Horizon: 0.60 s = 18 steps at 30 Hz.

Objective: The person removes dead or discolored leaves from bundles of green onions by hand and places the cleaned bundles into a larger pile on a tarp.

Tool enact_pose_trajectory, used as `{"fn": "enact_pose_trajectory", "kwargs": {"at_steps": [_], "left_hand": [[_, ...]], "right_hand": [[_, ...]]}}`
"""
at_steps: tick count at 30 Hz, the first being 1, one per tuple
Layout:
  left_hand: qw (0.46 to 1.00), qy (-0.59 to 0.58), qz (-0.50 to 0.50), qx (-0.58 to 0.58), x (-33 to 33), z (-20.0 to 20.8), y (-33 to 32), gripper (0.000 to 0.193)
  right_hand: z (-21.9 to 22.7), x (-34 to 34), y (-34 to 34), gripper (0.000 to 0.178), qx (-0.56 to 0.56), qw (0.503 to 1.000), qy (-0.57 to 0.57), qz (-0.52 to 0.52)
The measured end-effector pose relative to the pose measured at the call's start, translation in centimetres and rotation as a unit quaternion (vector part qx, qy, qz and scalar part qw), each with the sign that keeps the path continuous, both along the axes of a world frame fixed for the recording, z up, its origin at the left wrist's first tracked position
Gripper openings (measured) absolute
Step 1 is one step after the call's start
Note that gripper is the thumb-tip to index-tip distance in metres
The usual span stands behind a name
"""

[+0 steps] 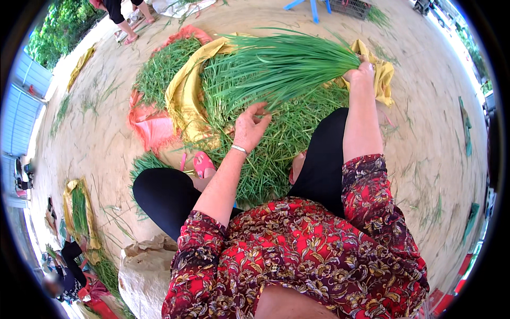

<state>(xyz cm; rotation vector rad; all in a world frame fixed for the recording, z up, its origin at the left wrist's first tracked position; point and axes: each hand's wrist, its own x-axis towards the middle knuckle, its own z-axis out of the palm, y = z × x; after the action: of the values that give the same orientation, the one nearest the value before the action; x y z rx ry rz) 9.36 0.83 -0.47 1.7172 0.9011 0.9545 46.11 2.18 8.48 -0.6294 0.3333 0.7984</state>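
Observation:
My right hand (pixel 361 72) is closed around one end of a large bunch of garlic chives (pixel 297 64). The long green leaves fan out to the left, above a heap of loose chives. Below the edge of that fan is my left hand (pixel 252 127), its fingers bent and the thumb apart, with nothing plainly held. Whether its fingertips touch the leaves is hard to see. Under the bunch, the heap of chives (pixel 297 127) spreads between my knees, partly over a yellow woven sack (pixel 183 98).
More chives (pixel 167 66) lie on a red sack (pixel 151 127) at the far left. A pale sack (pixel 146 271) stands by my left hip. Farther left are a yellow sack with chives (pixel 78 210) and another person (pixel 69 271). A dark crate (pixel 350 7) and blue stool legs (pixel 313 8) stand at the back.

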Motion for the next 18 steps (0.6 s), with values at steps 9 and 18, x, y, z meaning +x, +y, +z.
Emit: {"fn": "enact_pose_trajectory", "kwargs": {"at_steps": [9,18], "left_hand": [[0.965,-0.130,-0.005,-0.228,-1.0,1.3,-1.2,0.016],[0.946,0.210,-0.218,-0.116,-5.9,-2.1,-2.1,0.037]], "right_hand": [[0.9,-2.2,-0.5,0.021,0.018,0.999,-0.043,0.008],[4.0,-7.3,0.3,0.016,0.052,0.951,-0.304,-0.036]]}}
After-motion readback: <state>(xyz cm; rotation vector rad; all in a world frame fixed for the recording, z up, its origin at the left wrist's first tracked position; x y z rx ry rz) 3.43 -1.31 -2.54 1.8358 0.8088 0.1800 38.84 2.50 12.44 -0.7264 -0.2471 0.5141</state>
